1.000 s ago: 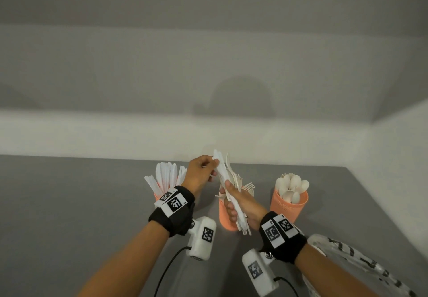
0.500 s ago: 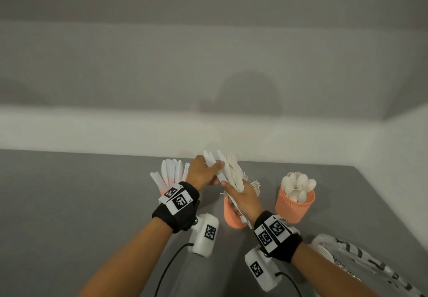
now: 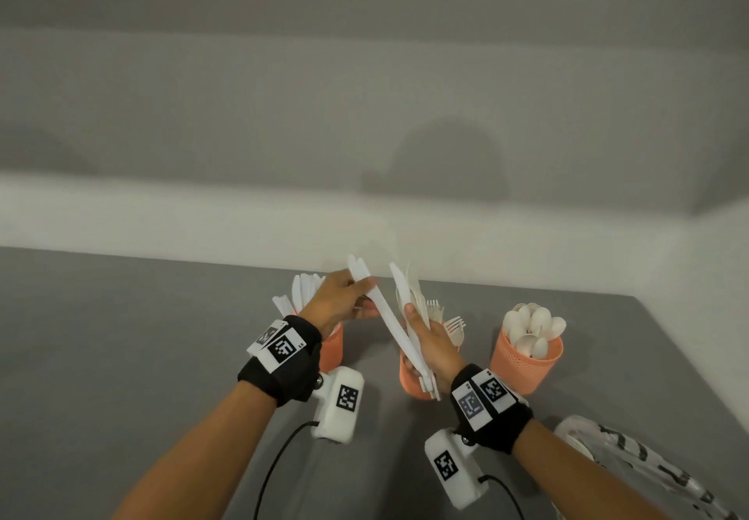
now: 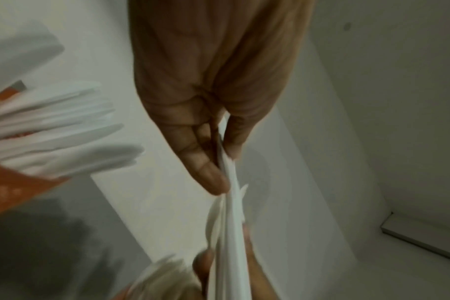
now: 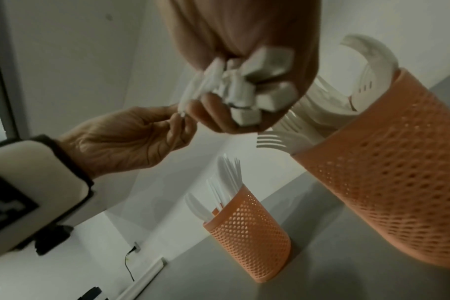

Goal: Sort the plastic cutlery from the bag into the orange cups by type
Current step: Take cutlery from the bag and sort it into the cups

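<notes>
My left hand (image 3: 364, 296) pinches two white plastic knives (image 3: 381, 308) by their blades, fanned out to the left of a bundle of mixed white cutlery (image 3: 413, 300). My right hand (image 3: 423, 331) grips that bundle above the middle orange cup (image 3: 411, 381), which holds forks (image 3: 454, 327). The left orange cup (image 3: 332, 347) holds knives and stands behind my left wrist. The right orange cup (image 3: 527, 365) holds spoons. The left wrist view shows the fingers (image 4: 206, 172) and thumb pressed on the knives (image 4: 231, 213). In the right wrist view the bundle's handle ends (image 5: 257, 85) stick out of my right hand.
The clear printed plastic bag (image 3: 648, 475) lies on the grey table (image 3: 121, 357) at the lower right. A white wall runs along the table's far edge and its right side. The wrist cameras' cables hang under both forearms.
My left hand has drawn two knives leftward out of the bundle, opening a gap between them and the rest. My right hand has stayed over the fork cup.
</notes>
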Motion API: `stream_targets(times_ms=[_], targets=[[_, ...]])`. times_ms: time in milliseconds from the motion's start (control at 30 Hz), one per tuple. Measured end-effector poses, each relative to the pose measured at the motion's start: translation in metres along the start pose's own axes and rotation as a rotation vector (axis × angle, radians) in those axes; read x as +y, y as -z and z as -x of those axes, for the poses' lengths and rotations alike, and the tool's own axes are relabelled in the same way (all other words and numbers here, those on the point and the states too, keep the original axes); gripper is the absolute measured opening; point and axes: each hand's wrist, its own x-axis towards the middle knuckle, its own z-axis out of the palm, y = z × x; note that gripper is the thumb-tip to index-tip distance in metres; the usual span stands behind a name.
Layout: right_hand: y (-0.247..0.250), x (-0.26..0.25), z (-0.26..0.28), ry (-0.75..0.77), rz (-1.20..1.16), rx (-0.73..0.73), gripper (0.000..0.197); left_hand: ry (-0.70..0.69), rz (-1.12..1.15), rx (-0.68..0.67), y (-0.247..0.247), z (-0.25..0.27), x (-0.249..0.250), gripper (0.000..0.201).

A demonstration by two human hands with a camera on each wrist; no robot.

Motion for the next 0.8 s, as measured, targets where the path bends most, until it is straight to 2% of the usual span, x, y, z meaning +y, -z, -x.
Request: stream_targets(times_ms=[100, 167, 233, 300, 367, 533, 700, 733, 800], targets=[[0.004, 0.003, -0.004, 0.004, 0.01, 0.067, 0.041, -0.24, -0.042, 0.266, 0.022, -0.006, 0.012, 0.004], [0.006, 0.0, -0.004, 0.016, 0.041, 0.055, 0.039, -0.434, -0.215, 0.468, 0.039, -0.01, 0.017, 0.025], [0.006, -0.003, -0.005, -0.004, 0.036, 0.01, 0.039, -0.584, -0.457, 0.564, 0.055, -0.011, 0.018, 0.045], [0.004, -0.005, -0.006, -0.028, 0.0, -0.032, 0.04, -0.637, -0.696, 0.572, 0.066, -0.012, 0.011, 0.058], [0.001, -0.006, -0.007, -0.055, -0.05, -0.073, 0.043, -0.63, -0.828, 0.527, 0.073, -0.015, -0.004, 0.058], [-0.002, -0.007, -0.01, -0.1, -0.089, -0.127, 0.042, -0.496, -0.904, 0.463, 0.071, -0.021, -0.05, 0.044], [0.001, -0.006, -0.009, -0.053, -0.072, -0.075, 0.033, -0.324, -1.021, 0.344, 0.059, -0.018, -0.077, 0.041], [0.002, -0.006, -0.008, -0.04, -0.068, -0.064, 0.033, -0.353, -1.056, 0.348, 0.058, -0.016, -0.077, 0.043], [0.003, -0.005, -0.008, -0.008, -0.05, -0.043, 0.032, -0.498, -1.144, 0.368, 0.059, -0.019, -0.08, 0.047]])
